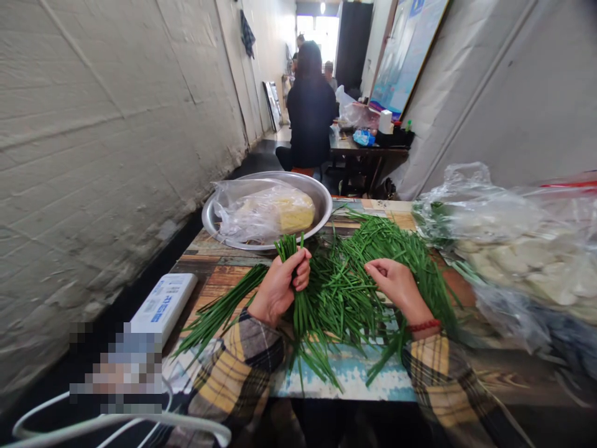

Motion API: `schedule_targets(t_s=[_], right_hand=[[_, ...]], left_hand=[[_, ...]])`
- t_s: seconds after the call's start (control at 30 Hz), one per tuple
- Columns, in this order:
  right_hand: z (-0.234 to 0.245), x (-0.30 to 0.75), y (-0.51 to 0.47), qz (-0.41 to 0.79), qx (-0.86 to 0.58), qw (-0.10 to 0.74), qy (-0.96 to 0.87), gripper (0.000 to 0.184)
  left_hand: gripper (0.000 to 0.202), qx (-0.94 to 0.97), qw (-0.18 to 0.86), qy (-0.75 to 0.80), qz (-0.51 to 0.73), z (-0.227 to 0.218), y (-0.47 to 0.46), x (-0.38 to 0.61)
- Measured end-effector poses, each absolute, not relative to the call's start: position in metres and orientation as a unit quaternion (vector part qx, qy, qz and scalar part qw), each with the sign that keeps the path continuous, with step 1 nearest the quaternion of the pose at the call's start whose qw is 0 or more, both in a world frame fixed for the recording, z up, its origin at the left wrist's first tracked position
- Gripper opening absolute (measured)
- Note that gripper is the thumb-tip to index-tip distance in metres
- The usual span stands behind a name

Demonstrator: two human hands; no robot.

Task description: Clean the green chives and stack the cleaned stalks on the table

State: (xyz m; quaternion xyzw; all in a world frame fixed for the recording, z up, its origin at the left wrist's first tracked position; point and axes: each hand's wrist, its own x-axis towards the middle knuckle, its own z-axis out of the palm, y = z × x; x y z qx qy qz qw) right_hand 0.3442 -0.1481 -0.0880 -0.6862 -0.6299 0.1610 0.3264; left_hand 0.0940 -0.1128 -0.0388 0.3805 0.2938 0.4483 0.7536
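My left hand is closed round an upright bunch of garlic chives, whose cut ends stick out above the fist while the leaves hang below it. My right hand hovers over the right part of a loose pile of chives, thumb and fingertips pinched together. Whatever sits in that pinch, if anything, is too small to make out. Left of my left hand, a neat bundle of chives lies slantwise on the wooden table.
Behind my hands stands a metal basin with a plastic-wrapped yellowish food in it. Plastic bags of pale pieces crowd the right side. A white box and a white cable are at the left. Farther back, a person sits.
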Motion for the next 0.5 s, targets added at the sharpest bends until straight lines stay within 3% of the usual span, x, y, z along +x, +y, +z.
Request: schedule_targets(t_s=[0.17, 0.27, 0.5], right_hand=[[-0.094, 0.328, -0.147, 0.007, -0.685, 0.238, -0.689, 0.029], [-0.098, 0.33, -0.145, 0.0, -0.687, 0.238, -0.687, 0.017], [-0.097, 0.343, -0.139, 0.236, -0.645, 0.462, -0.561, 0.029]], left_hand=[[0.026, 0.384, 0.749, 0.3, 0.449, -0.039, -0.113, 0.095], [0.026, 0.387, 0.745, 0.303, 0.451, -0.04, -0.112, 0.095], [0.025, 0.386, 0.744, 0.306, 0.451, -0.042, -0.113, 0.095]])
